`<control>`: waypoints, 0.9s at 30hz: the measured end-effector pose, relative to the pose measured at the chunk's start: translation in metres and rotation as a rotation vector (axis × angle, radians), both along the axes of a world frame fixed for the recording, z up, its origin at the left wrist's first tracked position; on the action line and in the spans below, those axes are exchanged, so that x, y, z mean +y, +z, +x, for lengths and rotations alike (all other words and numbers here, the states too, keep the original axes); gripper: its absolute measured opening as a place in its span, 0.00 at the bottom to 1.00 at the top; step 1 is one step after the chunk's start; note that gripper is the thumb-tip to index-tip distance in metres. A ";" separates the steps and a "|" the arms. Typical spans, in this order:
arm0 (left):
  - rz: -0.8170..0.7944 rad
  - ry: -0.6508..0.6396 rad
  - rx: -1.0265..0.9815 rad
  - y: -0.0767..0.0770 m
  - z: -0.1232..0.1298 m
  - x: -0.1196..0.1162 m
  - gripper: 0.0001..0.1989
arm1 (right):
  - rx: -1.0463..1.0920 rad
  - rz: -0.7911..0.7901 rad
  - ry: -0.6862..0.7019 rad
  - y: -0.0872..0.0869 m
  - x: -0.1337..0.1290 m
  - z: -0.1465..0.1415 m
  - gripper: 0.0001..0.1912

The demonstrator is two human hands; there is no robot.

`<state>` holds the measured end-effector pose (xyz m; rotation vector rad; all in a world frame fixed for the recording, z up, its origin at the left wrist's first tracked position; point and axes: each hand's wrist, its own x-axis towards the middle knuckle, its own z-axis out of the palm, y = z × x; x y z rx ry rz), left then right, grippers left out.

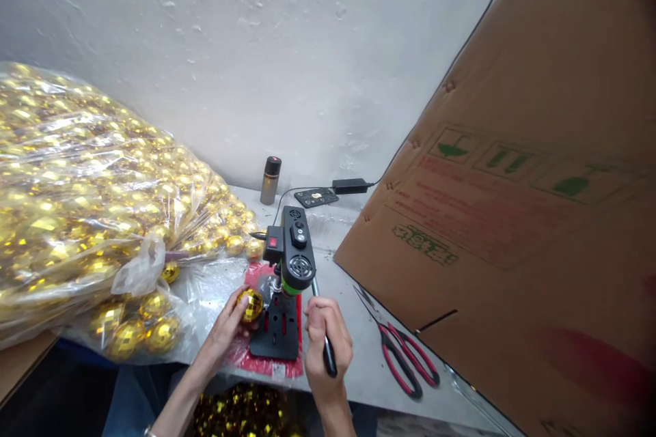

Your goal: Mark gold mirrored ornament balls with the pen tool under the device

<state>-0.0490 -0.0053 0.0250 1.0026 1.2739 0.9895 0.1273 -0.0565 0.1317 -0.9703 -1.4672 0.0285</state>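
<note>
A small black bench drill press [294, 252] with a red switch stands on a red plastic sheet. My left hand [229, 323] holds a gold mirrored ball [251, 305] beside the press, over the left edge of its slotted black base [277, 338]. My right hand [328, 341] is wrapped round the black grip of the press lever [329, 359], at the right of the machine. The spot under the drill head is partly hidden by the head itself, so I cannot tell whether the ball touches a bit.
A large clear bag of gold balls [102, 184] fills the left, with several loose balls [162, 334] before it. Red-handled scissors [402, 358] lie right, by a tall cardboard box [486, 218]. A bottle [270, 181], phone-like case [316, 197] and power adapter [350, 186] stand behind.
</note>
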 end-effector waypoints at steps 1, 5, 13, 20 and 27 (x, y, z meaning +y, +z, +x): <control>-0.027 -0.018 -0.028 0.000 0.004 0.000 0.44 | -0.005 -0.001 0.002 0.000 0.000 0.000 0.14; 0.056 -0.061 0.007 0.004 0.015 -0.004 0.40 | -0.024 0.005 -0.001 0.001 -0.001 0.001 0.14; 0.357 -0.091 0.430 0.002 0.028 -0.010 0.27 | -0.014 0.012 -0.003 0.001 -0.001 0.001 0.13; 0.541 -0.033 0.548 -0.012 0.039 -0.007 0.24 | -0.024 0.016 -0.004 0.002 -0.002 0.002 0.13; 0.541 0.030 0.532 -0.016 0.044 -0.006 0.20 | 0.018 -0.013 -0.006 0.003 -0.002 -0.002 0.14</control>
